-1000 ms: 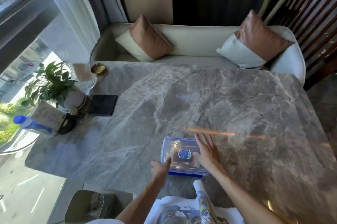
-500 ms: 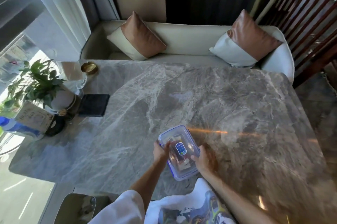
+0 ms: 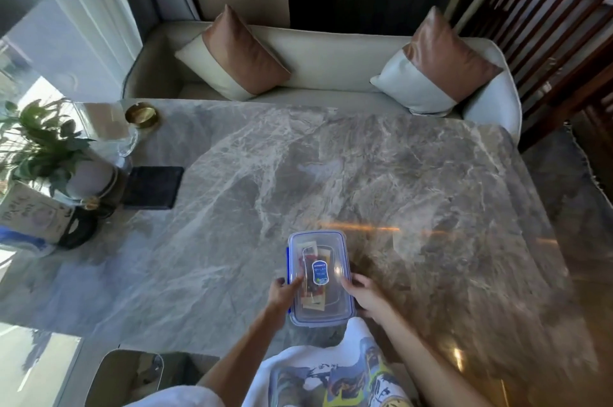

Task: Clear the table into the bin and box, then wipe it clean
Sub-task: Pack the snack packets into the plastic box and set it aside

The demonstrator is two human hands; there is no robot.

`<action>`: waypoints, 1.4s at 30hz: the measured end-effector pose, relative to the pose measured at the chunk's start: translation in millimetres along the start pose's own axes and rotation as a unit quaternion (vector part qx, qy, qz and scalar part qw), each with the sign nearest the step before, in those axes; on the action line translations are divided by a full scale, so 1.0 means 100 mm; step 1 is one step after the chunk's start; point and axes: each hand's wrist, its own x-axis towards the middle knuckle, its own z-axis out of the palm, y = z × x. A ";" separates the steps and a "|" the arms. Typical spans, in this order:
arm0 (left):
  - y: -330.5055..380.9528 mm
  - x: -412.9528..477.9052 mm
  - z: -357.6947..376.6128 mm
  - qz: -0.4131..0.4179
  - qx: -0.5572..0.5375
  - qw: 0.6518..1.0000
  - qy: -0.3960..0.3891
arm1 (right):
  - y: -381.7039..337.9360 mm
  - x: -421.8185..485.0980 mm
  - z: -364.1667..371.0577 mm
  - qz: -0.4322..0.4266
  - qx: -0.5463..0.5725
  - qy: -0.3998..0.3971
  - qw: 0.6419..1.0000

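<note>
Box (image 3: 319,277) had turned lengthwise w/ lid on, left hand (image 3: 282,294) & right hand (image 3: 366,296) gripping its sides — packing prob done, wiping next.

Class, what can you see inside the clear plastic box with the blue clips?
Through the lid of the clear plastic box: flat packets, red and tan. A blue oval label covers part of them; what they are is unclear.
</note>
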 end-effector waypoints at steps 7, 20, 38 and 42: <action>-0.04 0.02 0.01 0.046 0.066 0.995 0.062 | 0.06 0.07 0.01 -0.008 0.043 0.000 0.999; 0.23 -0.38 0.18 0.115 0.253 0.948 0.156 | 0.07 0.12 -0.02 0.021 -0.008 0.004 1.000; 0.28 -0.30 -0.02 0.088 0.289 0.951 0.059 | 0.16 0.05 0.36 -0.140 -0.242 0.253 0.926; 0.24 -0.44 0.05 0.007 0.113 0.993 0.028 | 0.09 0.23 0.28 -0.191 -0.275 0.228 0.914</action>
